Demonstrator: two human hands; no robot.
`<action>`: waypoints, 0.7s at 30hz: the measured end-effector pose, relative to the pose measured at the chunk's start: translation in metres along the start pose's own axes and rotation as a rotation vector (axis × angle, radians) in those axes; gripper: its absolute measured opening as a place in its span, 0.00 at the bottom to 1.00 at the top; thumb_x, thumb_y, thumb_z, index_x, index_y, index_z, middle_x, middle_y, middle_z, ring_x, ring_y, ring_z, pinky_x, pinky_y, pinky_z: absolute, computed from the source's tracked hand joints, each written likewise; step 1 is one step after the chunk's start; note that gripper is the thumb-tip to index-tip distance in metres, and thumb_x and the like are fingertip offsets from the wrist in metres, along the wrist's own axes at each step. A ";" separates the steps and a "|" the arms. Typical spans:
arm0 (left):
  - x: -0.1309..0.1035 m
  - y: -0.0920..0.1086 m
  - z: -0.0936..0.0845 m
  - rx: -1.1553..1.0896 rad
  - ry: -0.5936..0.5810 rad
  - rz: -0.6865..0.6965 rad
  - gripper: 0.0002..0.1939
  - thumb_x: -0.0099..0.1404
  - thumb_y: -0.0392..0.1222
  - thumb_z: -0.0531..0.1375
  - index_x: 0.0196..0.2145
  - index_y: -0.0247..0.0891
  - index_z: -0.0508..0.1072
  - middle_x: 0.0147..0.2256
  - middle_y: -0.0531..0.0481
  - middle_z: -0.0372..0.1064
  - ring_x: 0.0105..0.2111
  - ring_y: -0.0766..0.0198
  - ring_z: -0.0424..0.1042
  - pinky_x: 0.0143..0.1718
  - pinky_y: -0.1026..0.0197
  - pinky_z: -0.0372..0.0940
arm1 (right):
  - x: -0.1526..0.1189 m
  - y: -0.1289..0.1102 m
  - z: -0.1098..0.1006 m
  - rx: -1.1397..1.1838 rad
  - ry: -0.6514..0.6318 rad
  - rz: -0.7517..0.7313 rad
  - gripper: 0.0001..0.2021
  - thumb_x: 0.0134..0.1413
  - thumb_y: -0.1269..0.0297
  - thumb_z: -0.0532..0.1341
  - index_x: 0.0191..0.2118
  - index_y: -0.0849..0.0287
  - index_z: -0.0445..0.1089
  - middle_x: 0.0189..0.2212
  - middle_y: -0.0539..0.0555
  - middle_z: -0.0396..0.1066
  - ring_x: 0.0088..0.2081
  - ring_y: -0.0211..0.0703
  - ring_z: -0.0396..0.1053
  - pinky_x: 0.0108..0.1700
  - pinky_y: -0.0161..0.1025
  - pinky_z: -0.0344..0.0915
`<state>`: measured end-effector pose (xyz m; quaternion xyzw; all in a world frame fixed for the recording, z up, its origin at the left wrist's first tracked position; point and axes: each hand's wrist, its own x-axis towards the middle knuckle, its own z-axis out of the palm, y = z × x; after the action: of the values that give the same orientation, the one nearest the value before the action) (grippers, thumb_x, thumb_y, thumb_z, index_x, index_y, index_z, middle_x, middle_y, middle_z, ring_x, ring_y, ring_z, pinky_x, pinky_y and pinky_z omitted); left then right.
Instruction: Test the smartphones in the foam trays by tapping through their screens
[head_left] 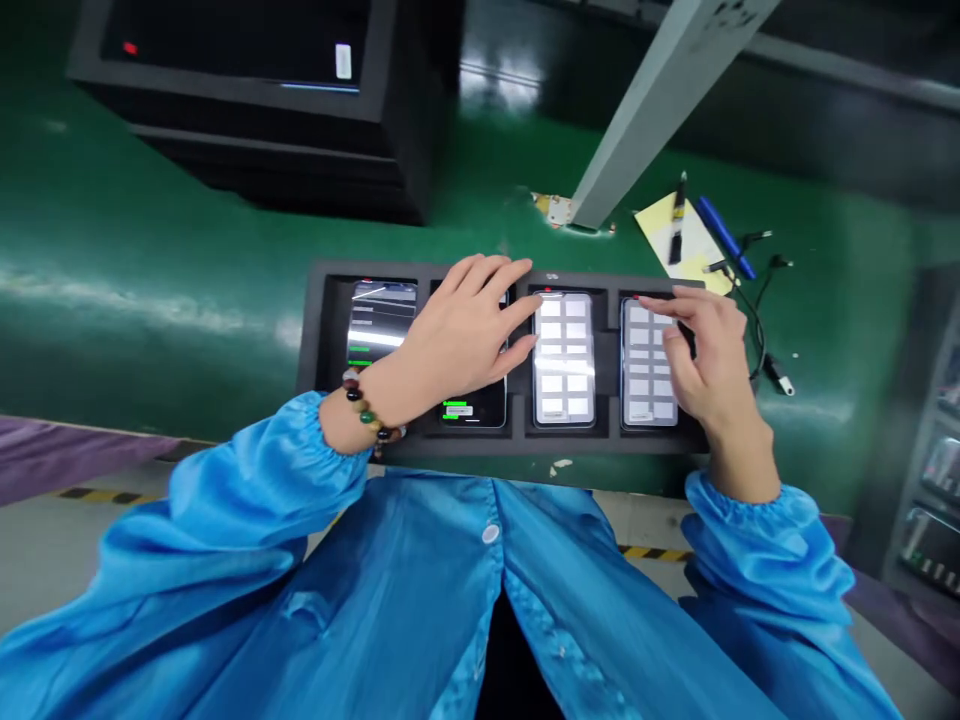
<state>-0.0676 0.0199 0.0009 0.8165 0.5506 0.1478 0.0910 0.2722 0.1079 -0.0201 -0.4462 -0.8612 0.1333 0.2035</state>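
Several smartphones lie face up in a row of slots in a black foam tray [517, 445]. My left hand [469, 325] is spread over the second phone [476, 415], covering most of it, and a fingertip reaches the upper left edge of the third phone [564, 360]. That phone shows white blocks on a grey screen. On the right, the fourth phone [646, 375] shows a similar grid, with my right hand [701, 340] open above it and its index finger at the top of the screen. The leftmost phone [381, 315] has a dark screen with green text, partly behind my left wrist.
Stacked black foam trays [300, 150] stand at the back left. A grey metal post [645, 110] rises behind the tray. Yellow paper [694, 240], a black pen [678, 220], a blue marker [726, 237] and black cables [759, 320] lie at the right on the green table [825, 240].
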 end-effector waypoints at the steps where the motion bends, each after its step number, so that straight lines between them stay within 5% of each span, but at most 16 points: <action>1: 0.005 0.001 0.004 0.019 -0.001 -0.011 0.20 0.80 0.51 0.56 0.62 0.41 0.74 0.73 0.36 0.63 0.72 0.35 0.62 0.74 0.28 0.58 | 0.003 -0.001 0.001 0.000 -0.029 -0.009 0.18 0.75 0.59 0.54 0.60 0.53 0.74 0.60 0.60 0.79 0.69 0.62 0.69 0.71 0.66 0.60; 8: 0.007 0.007 0.014 0.048 0.017 -0.055 0.22 0.80 0.52 0.56 0.64 0.42 0.75 0.74 0.38 0.62 0.73 0.37 0.62 0.77 0.29 0.53 | 0.009 -0.009 0.005 -0.006 -0.118 -0.047 0.18 0.74 0.62 0.52 0.61 0.51 0.72 0.62 0.58 0.78 0.70 0.63 0.68 0.69 0.67 0.58; 21: -0.032 0.043 0.008 0.195 -0.007 0.093 0.22 0.79 0.54 0.58 0.59 0.38 0.80 0.63 0.40 0.74 0.64 0.43 0.72 0.74 0.35 0.61 | -0.058 -0.017 -0.008 0.002 -0.107 -0.185 0.18 0.70 0.71 0.57 0.61 0.49 0.72 0.59 0.55 0.81 0.66 0.59 0.73 0.65 0.60 0.63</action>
<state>-0.0384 -0.0256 0.0026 0.8468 0.5234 0.0948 0.0061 0.2934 0.0508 -0.0195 -0.3566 -0.9084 0.1384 0.1691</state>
